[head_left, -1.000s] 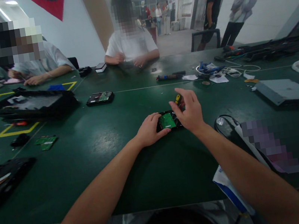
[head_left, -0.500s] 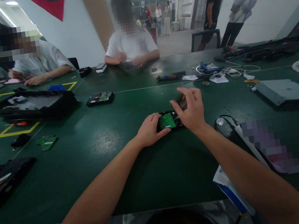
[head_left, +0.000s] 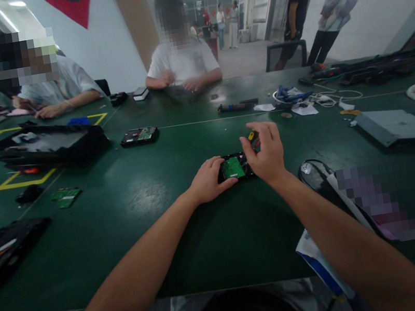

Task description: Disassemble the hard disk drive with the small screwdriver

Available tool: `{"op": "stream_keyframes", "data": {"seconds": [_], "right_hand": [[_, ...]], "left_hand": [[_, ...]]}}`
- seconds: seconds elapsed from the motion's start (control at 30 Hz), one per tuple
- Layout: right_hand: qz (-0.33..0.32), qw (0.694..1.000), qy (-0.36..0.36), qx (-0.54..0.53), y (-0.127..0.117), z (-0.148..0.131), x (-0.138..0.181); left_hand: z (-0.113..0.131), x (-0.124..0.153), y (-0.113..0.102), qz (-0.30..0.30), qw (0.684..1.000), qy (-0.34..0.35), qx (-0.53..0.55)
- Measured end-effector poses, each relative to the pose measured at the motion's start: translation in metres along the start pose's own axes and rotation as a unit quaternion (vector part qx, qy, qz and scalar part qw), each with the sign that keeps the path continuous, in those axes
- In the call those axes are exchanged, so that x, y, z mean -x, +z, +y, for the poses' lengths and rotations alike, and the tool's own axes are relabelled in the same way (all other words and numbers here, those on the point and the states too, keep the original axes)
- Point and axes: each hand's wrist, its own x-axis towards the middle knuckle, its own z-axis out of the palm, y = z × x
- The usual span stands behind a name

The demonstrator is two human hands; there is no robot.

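A small black hard drive (head_left: 233, 167) with a green circuit board on top lies on the green table (head_left: 186, 222) in front of me. My left hand (head_left: 207, 181) presses on its left edge, fingers curled over it. My right hand (head_left: 265, 151) is closed round a screwdriver with a yellow and red handle (head_left: 252, 136), held upright over the drive's right end. The screwdriver's tip is hidden behind my fingers.
A second hard drive (head_left: 139, 136) and a black opened device (head_left: 46, 144) lie to the left. Loose green boards (head_left: 65, 197) sit further left. A grey metal case (head_left: 395, 126) and cables (head_left: 300, 96) lie to the right. A black bag (head_left: 339, 192) is beside my right arm. People sit across the table.
My right hand's fingers have shifted round the screwdriver handle, turning it a little. The left hand and the drive have stayed where they were.
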Motion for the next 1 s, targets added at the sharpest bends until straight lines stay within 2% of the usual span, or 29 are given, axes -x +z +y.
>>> {"op": "stream_keyframes", "data": {"seconds": [0.13, 0.4, 0.63, 0.8, 1.0], "right_hand": [[-0.017, 1.000, -0.010, -0.018, 0.0006, -0.0005, -0.0003], [0.005, 1.000, 0.000, 0.001, -0.0018, 0.0002, -0.0015], [-0.007, 0.999, -0.032, -0.015, 0.0010, -0.0008, -0.0011], [0.017, 1.000, -0.005, -0.003, 0.0000, 0.0004, 0.0002], [-0.005, 0.999, -0.032, -0.017, 0.0032, 0.0023, 0.0001]], "left_hand": [[0.0010, 0.0002, -0.0008, 0.001, 1.000, 0.001, -0.003], [0.0009, 0.0005, -0.0014, 0.001, 1.000, 0.006, 0.001], [0.0000, 0.0007, 0.0000, -0.001, 1.000, 0.001, -0.002], [-0.0009, 0.0003, 0.0002, -0.002, 1.000, 0.002, 0.004], [0.0005, 0.0007, -0.0009, 0.002, 1.000, 0.003, 0.001]]}}
